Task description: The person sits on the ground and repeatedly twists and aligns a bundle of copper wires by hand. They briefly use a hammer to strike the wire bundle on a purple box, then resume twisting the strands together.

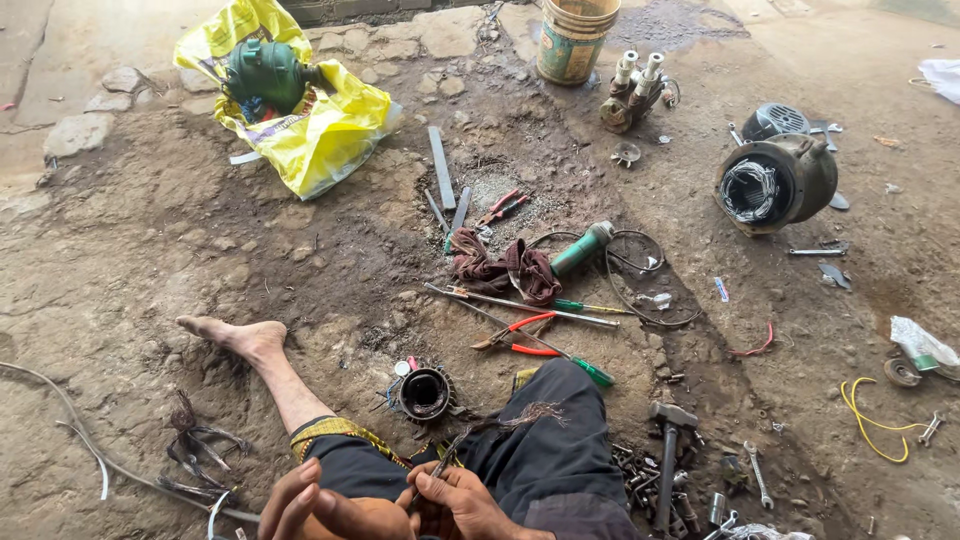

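Between both hands: right hand (455, 497) pinches thin tool (440, 468); left hand (315, 510) curled, contents unclear. Beyond them, stator (424, 394) and motor housing (778, 182) lie apart; reassembly not begun.

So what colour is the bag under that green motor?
Bright yellow. The bag shows best in the head view, top left, with the green motor resting on it.

You sit on a bare brown dirt floor (150, 250) in daylight; cracked grey stone slabs (70, 40) border it beyond the yellow plastic sack (330, 130).
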